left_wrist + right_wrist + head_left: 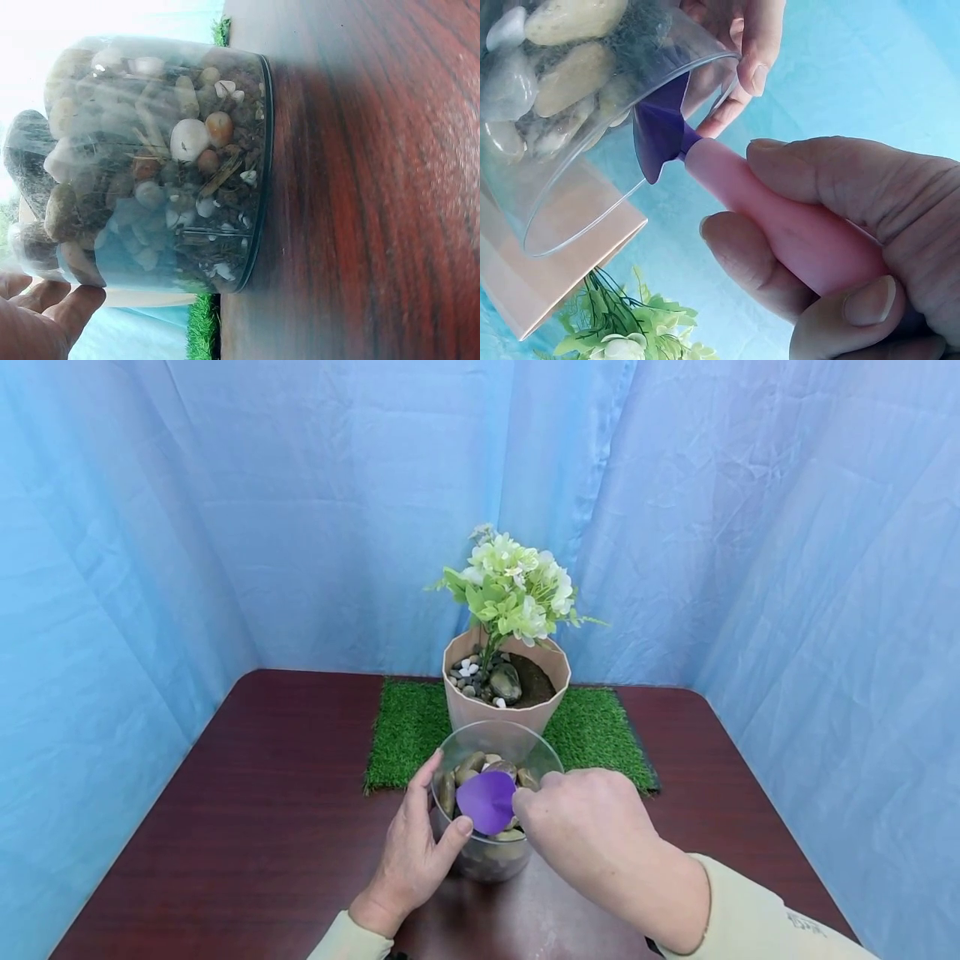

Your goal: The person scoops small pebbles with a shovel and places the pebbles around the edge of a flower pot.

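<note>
A clear round container (480, 860) of stones stands on the table, larger pebbles on top and small white bits and debris lower down. My left hand (420, 852) holds its left side near the top, thumb at the near rim and fingers along the outside. In my right hand (592, 818) is a small garden trowel, gripped by its pink handle (765, 210). The trowel's purple blade (486, 802) is in the container's mouth, over the pebbles (471, 766). In the head view the right hand hides the handle.
Behind the container, a beige flowerpot (498, 718) stands on a green turf mat (408, 735). It holds a white-flowered plant (517, 585), soil, pebbles and a larger dark stone (505, 682). Blue curtains (360, 527) enclose the dark red wooden table (247, 827).
</note>
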Available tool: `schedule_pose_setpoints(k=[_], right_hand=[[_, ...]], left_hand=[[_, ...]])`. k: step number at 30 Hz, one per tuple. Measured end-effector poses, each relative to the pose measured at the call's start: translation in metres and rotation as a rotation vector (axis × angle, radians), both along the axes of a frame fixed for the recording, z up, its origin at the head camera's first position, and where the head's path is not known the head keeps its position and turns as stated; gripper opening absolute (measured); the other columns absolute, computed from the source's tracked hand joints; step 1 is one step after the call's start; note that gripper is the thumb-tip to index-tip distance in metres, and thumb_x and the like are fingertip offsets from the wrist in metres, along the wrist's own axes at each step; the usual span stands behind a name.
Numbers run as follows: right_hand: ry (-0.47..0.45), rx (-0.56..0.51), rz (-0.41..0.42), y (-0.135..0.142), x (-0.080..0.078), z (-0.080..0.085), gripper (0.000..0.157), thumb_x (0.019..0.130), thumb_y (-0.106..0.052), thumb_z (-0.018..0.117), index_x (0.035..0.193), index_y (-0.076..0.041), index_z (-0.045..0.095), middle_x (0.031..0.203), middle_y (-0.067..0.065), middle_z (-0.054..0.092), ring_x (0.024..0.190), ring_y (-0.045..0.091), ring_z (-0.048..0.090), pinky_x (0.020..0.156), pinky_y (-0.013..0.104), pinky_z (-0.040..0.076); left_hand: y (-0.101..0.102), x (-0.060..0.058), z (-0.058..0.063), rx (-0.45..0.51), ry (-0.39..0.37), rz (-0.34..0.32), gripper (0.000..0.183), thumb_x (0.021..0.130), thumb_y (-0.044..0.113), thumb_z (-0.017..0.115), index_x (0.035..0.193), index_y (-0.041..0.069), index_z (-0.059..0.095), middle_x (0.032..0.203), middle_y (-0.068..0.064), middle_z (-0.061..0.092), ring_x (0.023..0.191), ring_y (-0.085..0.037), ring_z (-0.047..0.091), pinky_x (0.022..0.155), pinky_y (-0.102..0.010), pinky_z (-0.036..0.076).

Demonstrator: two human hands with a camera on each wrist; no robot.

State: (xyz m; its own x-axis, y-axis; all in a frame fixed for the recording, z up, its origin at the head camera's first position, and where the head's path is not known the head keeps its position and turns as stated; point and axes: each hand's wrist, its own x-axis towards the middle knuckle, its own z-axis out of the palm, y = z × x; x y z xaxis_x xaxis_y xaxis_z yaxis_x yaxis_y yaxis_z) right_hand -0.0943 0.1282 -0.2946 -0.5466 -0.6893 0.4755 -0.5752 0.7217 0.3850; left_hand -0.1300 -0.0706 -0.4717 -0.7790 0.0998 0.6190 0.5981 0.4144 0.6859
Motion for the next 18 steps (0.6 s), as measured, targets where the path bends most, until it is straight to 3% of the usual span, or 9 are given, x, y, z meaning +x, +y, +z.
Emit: schedule_pose_setpoints(k=[12, 18], right_hand=[[-0.029, 0.027, -0.022, -0.0044, 0.0036, -0.0046, 0.022, 0.067, 0.001, 0.067, 0.058, -0.017, 0.057, 0.049, -0.001, 0.040, 0.038, 0.018, 0.039, 0.030, 0.029, 0.024], [-0.022, 0.017, -0.021, -0.0069, 0.0036, -0.0062, 0.024, 0.068, -0.001, 0.068, 0.056, -0.017, 0.055, 0.049, -0.001, 0.041, 0.038, 0.018, 0.039, 0.031, 0.030, 0.024]], left_hand=[[0.0014, -0.0006, 0.0003, 0.005, 0.010, 0.004, 0.079, 0.091, 0.035, 0.063, 0.153, 0.010, 0.021, 0.153, -0.009, 0.033, 0.138, -0.023, 0.036, 0.110, -0.030, 0.033], [0.0020, 0.0000, -0.0004, 0.001, 0.011, 0.010, 0.079, 0.091, 0.035, 0.063, 0.153, 0.009, 0.021, 0.154, -0.007, 0.032, 0.139, -0.023, 0.035, 0.111, -0.030, 0.032]])
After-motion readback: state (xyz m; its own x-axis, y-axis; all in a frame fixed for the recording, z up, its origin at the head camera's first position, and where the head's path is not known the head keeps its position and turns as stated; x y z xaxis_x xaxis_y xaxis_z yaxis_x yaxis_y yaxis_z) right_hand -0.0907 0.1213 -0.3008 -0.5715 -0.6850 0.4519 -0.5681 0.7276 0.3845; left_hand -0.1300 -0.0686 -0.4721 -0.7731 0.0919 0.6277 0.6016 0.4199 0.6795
